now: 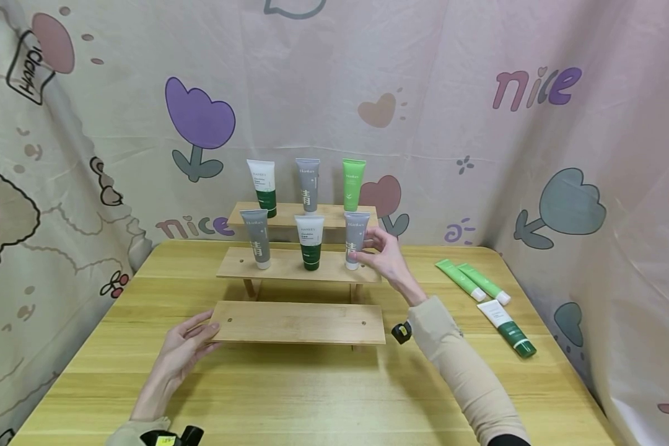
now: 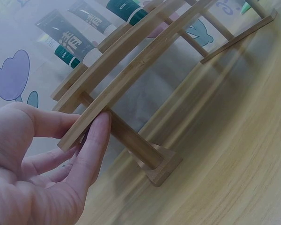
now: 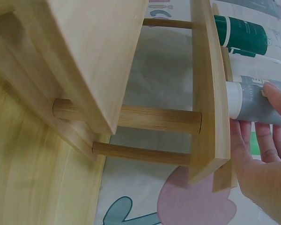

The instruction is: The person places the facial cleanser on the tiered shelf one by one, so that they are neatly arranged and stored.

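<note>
A three-tier wooden stand (image 1: 298,323) is on the table. At its left end my left hand (image 1: 184,350) pinches the lowest board, thumb and fingers on either side of the edge in the left wrist view. My right hand (image 1: 389,259) grips a grey tube (image 1: 356,234) from the right; the tube is upright, white cap down, on the right end of the middle board. Beside it on that tier are a white-and-green tube (image 1: 310,238) and another grey tube (image 1: 257,235). The top tier bears a white-and-green tube (image 1: 264,186), a grey tube (image 1: 309,183) and a green tube (image 1: 353,183).
On the table's right side lie two green tubes (image 1: 461,279) with white caps and a white-and-green tube (image 1: 508,329). A printed cloth (image 1: 312,80) hangs behind and beside the wooden table (image 1: 290,396). The lowest board bears no tubes.
</note>
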{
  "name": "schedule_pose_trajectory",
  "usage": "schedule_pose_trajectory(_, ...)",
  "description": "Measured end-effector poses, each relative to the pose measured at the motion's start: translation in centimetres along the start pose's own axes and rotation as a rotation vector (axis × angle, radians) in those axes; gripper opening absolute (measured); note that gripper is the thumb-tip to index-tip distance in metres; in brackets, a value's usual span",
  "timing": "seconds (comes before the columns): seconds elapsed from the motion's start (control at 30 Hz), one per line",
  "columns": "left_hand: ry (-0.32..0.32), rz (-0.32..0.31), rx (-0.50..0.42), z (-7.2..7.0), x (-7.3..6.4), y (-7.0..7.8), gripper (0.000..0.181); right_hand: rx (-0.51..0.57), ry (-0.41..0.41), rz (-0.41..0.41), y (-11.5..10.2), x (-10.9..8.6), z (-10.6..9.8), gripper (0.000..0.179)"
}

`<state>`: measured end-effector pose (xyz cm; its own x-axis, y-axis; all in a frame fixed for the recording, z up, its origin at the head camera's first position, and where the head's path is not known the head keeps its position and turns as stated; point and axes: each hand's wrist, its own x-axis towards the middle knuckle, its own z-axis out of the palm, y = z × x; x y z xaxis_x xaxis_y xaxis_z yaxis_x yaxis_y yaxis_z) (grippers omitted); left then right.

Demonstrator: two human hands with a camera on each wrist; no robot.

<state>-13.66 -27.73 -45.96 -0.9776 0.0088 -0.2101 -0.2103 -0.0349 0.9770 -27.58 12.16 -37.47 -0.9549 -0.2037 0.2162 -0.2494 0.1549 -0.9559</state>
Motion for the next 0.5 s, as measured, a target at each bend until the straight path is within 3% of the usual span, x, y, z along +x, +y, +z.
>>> schedule_pose_trajectory(0.17,-0.003,0.013,-0.007,-0.1,-0.1,0.0,0.073,-0.007,0.002,-0.012,0.2,-0.1,-0.1,0.048)
schedule_pose_trajectory(0.5,-0.011,0.011,-0.005,-0.1,-0.1,0.0,0.073,0.042,0.041,-0.137,1.3,-1.7,-1.9,0.046)
